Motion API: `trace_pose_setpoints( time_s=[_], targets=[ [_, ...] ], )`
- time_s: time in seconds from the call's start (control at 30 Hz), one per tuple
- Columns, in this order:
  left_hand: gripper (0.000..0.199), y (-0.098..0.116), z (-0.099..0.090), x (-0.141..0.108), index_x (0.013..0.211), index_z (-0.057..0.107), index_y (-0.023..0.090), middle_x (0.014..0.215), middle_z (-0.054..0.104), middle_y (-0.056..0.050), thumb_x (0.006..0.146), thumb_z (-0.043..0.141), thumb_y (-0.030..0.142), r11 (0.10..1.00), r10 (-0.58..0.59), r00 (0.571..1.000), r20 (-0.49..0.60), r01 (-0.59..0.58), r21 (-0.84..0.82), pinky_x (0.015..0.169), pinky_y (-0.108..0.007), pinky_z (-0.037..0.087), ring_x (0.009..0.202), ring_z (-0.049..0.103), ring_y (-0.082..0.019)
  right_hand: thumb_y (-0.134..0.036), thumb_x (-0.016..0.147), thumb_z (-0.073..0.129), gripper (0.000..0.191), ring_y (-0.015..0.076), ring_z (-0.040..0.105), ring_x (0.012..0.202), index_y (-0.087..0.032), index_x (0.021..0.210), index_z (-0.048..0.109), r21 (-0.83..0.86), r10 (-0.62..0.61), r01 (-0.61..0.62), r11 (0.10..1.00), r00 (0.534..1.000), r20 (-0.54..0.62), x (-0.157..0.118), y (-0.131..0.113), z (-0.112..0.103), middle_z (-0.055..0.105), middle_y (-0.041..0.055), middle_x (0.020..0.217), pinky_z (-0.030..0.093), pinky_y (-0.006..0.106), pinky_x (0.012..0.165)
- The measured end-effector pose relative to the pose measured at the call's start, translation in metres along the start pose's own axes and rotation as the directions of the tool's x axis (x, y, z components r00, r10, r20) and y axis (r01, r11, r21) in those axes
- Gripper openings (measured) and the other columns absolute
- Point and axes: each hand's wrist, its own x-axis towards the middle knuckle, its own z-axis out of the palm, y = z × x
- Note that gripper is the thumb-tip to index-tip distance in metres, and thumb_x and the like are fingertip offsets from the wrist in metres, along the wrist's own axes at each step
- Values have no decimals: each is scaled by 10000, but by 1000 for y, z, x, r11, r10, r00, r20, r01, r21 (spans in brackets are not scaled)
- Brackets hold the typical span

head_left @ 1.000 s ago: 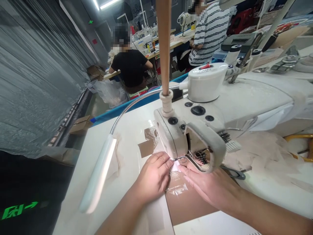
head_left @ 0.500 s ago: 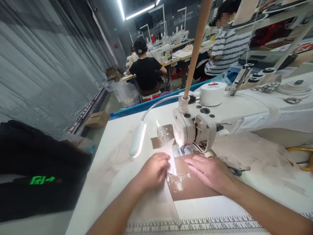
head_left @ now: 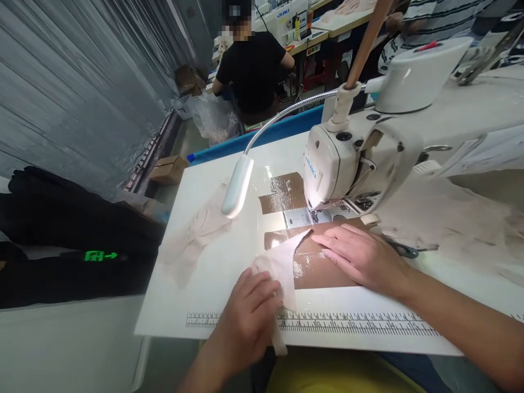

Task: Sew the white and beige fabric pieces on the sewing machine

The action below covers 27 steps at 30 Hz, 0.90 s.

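Observation:
A pale pinkish fabric piece (head_left: 282,256) is pinched in my left hand (head_left: 251,314), near the front edge of the table. Its pointed far corner reaches toward the needle area of the white sewing machine (head_left: 327,158), and a narrow end hangs below my fingers. My right hand (head_left: 360,254) lies flat, fingers stretched out, on the brown taped sheet (head_left: 323,275) in front of the presser foot (head_left: 314,214). Its fingertips are beside the fabric's corner; whether they touch it I cannot tell. The tape on the brown surface shines under the lamp (head_left: 237,188).
Loose pale fabric lies on the left of the white table (head_left: 245,245), with more fabric (head_left: 462,218) at the right. Dark-handled scissors (head_left: 403,249) rest beside my right wrist. A printed ruler (head_left: 339,323) runs along the front edge. A person in black (head_left: 256,71) sits beyond.
My left hand has drawn the fabric back toward me and away from the needle. My right hand stays flat on the brown sheet. The view has tilted down and closer.

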Motion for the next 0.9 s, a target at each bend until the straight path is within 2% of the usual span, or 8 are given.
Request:
trace_pose_setpoints(
  time_s=[0.2,0.4,0.53,0.63,0.77,0.83,0.9],
  targets=[
    [389,16,15,7,1245,523,144,1289,588,-126,863,530,218,999,-25,999,38,25,20,1085,-549,335,1231,489,-301,-138,936,381,339,206,559,891,-154,1216,572,-41,-25,27,999,999,34,2,-7,0,628,97,1005,474,342,754],
    [348,24,20,7,1179,567,127,1253,622,-100,852,546,248,998,45,999,7,-45,32,1068,-527,362,1173,537,-304,-216,960,376,290,206,512,833,-186,1066,644,-75,27,-16,997,990,141,6,-12,-1,601,76,920,415,337,723],
    [262,21,17,-4,1092,603,151,1166,666,-73,853,544,243,996,84,996,-24,-83,29,1060,-447,381,1119,569,-264,-259,971,369,303,206,507,832,-191,1042,655,-89,54,-43,995,990,132,3,-9,2,593,71,897,402,337,727],
    [201,16,19,-25,1030,611,157,1118,671,-84,854,540,223,997,74,991,-111,-69,45,1067,-421,369,1083,584,-239,-265,975,375,296,202,521,829,-184,1047,650,-84,57,-47,995,991,122,0,-6,3,597,71,911,414,338,729],
    [336,7,23,-62,1176,558,139,1175,617,-138,854,569,234,992,-7,976,-217,34,121,1057,-479,371,1140,546,-273,-247,968,411,260,198,558,870,-171,1098,623,-15,34,-33,999,997,66,0,-3,-1,616,76,976,451,332,744],
    [405,3,23,-76,1271,498,142,1243,566,-156,878,536,229,975,-139,956,-258,177,132,1018,-481,411,1189,507,-284,-235,968,409,255,197,570,894,-166,1093,620,34,21,-22,999,999,24,1,-2,-2,623,82,992,468,330,762],
    [436,0,22,-80,1327,449,155,1280,535,-159,902,502,236,930,-293,914,-280,341,140,957,-464,460,1208,483,-288,-232,968,392,269,209,575,937,-161,1103,614,57,13,-14,998,1000,11,4,-3,-1,620,96,1036,478,345,792]
  ],
)
